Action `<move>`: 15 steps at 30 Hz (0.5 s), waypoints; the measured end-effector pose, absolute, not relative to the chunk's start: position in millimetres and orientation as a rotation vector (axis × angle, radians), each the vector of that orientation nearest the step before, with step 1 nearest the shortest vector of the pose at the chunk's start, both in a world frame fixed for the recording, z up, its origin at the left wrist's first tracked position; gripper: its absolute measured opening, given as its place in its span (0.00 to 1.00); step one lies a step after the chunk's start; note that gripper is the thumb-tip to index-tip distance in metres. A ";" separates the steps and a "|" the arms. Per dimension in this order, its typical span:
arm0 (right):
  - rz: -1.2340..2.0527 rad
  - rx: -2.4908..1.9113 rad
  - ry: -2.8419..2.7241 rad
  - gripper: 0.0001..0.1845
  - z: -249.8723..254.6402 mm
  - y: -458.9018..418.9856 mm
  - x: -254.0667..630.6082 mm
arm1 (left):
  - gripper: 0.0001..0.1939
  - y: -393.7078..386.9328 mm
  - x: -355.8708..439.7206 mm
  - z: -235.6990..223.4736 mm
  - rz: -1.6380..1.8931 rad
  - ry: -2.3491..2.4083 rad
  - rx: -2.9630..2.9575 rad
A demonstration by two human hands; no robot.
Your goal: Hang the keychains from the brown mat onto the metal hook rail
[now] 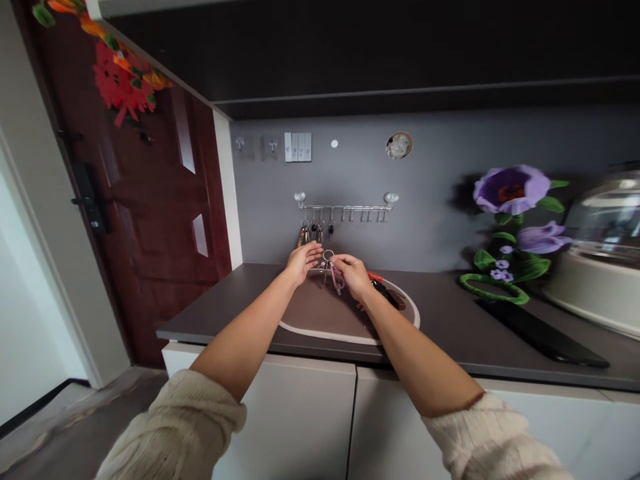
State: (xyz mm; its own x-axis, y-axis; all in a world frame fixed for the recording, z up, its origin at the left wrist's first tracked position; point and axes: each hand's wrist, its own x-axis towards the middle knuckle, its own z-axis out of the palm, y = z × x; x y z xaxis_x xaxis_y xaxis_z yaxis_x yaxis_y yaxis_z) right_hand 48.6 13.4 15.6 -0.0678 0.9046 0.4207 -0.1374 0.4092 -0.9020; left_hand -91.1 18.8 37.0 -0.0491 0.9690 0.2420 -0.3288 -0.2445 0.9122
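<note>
My right hand (354, 272) pinches a bunch of keys on a metal ring (329, 255). A pink strap or tag (337, 279) dangles from the bunch, below the fingers. Just left of the ring, my left hand (303, 262) is open with its fingers stretched out, and I see nothing in it. Both hands are above a brown oval mat (320, 313) with a pale rim. Behind them, a metal hook rail (347, 208) is fixed to the grey wall. Several keys (320, 231) hang from its left hooks, while the hooks on the right are bare.
Red and dark items (393, 293) lie on the mat, partly behind my right arm. A black phone-like slab (543, 333), purple artificial flowers (513, 190) and a white-based appliance (595, 287) are on the right. A dark shelf (375, 60) overhangs the counter (215, 307); a red-brown door (155, 200) stands left.
</note>
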 end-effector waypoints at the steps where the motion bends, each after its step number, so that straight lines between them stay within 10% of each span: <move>1: 1.011 -0.745 -1.342 0.17 16.2 13.8 49.9 | 0.15 20.7 -88.0 40.6 1.557 0.849 1.098; 15: 0.825 -0.802 -1.224 0.08 68.1 45.5 68.6 | 0.14 38.4 -67.3 5.9 1.591 1.290 1.747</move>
